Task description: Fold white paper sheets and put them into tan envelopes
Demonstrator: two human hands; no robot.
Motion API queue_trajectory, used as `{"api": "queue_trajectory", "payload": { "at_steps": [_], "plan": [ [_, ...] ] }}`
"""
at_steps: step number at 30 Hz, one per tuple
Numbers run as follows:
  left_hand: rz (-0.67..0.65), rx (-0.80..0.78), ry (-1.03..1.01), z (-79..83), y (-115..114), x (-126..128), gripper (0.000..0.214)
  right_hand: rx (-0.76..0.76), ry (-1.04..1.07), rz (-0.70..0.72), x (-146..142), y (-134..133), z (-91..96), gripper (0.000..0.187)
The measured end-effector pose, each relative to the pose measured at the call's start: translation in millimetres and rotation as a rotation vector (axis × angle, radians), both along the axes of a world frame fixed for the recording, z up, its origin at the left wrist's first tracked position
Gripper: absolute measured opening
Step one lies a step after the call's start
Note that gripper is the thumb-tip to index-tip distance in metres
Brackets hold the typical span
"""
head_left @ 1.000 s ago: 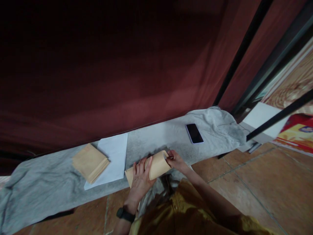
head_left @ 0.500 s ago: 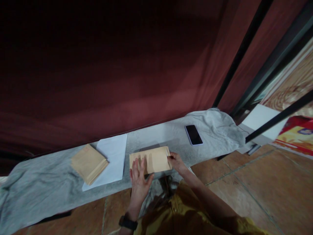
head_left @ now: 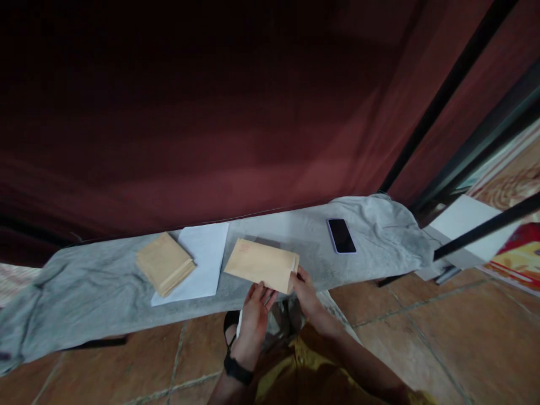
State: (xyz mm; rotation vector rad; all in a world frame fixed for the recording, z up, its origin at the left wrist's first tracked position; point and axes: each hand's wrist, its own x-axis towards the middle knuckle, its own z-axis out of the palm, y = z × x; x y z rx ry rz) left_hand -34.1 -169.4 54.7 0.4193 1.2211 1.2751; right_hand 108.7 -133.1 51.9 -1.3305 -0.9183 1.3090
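A tan paper envelope (head_left: 259,261) is slanted over the front of the cloth-covered bench, its left end farther from me than its right. Pale reddish print shows near its upper left corner, and a strip of white shows at the right end. My right hand (head_left: 306,292) pinches that right end. At the lower edge, my left hand (head_left: 256,309) has its fingers bent against the envelope, partly beneath it. To the left, a stack of similar envelopes (head_left: 164,261) lies partly over white paper sheets (head_left: 211,259).
A phone (head_left: 342,236) with a pale purple case lies right of the envelope on the grey cloth (head_left: 97,298). Behind the bench hangs a dark red curtain (head_left: 236,140). Black metal poles (head_left: 447,101) and a white board (head_left: 464,225) stand at the right. Tiled floor (head_left: 422,315) lies below.
The envelope has turned over and tilted, now showing its printed face. My left hand has moved from flat on top to the lower edge; my right hand stays at the right end.
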Motion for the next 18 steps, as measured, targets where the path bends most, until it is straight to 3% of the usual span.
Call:
{"api": "queue_trajectory", "payload": {
  "at_steps": [5,9,12,15,18],
  "plan": [
    [0.007,-0.043,-0.077,8.8,22.2,8.3,0.027,-0.017,0.070,0.036,1.5,-8.6,-1.3,0.035],
    [-0.043,-0.032,0.001,8.9,44.5,-10.6,0.030,-0.023,0.036,0.139,16.9,-9.9,-1.8,0.037],
    [-0.093,0.031,0.151,11.7,62.4,-27.7,0.036,-0.005,-0.034,0.137,28.4,-6.8,-8.2,0.039],
    [-0.132,0.111,0.246,10.3,77.1,-37.6,0.041,0.096,-0.183,0.077,36.6,0.0,-18.8,0.036],
    [-0.165,0.143,0.334,1.3,88.6,-40.7,0.043,0.269,-0.396,0.109,39.2,9.7,-26.9,0.030]
  ]
}}
